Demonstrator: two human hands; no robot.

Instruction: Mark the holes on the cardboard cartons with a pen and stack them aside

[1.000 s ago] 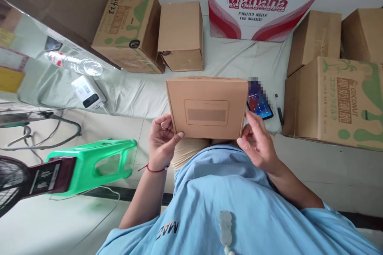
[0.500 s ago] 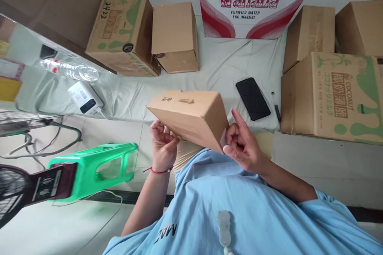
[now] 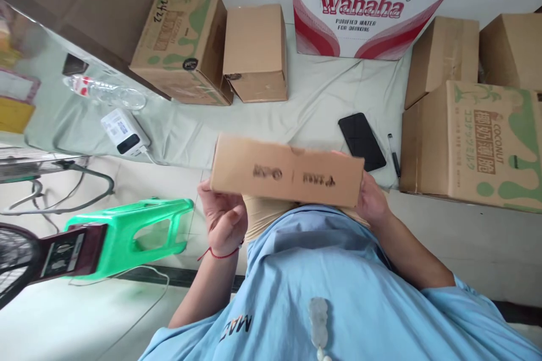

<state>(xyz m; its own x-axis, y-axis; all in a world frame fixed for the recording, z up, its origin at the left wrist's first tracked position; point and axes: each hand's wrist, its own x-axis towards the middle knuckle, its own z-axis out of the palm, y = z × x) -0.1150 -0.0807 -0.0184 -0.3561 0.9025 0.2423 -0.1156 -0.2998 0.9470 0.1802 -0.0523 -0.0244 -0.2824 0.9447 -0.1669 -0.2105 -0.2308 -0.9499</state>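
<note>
A flat brown cardboard box (image 3: 292, 174) is held up in front of my body, a long narrow side with dark printing facing me. At its left end, my left hand (image 3: 224, 214) grips the lower corner, the fingertips partly hidden by the box. My right hand (image 3: 373, 198) holds the right end, its fingers mostly out of sight behind the cardboard. Just beyond the right end lies a black phone (image 3: 362, 140) on the cloth, with a pen (image 3: 394, 156) beside it.
Several cartons line the cloth-covered surface (image 3: 313, 107), among them a white Wahaha carton (image 3: 372, 11) at the back and a coconut carton (image 3: 493, 146) at right. A power bank (image 3: 125, 132) and a plastic bottle (image 3: 105, 92) lie left. A green stool (image 3: 127, 237) stands on the floor.
The box has turned so that a printed narrow side faces me. My right hand, earlier with its index finger extended beside the box, now grips its right end.
</note>
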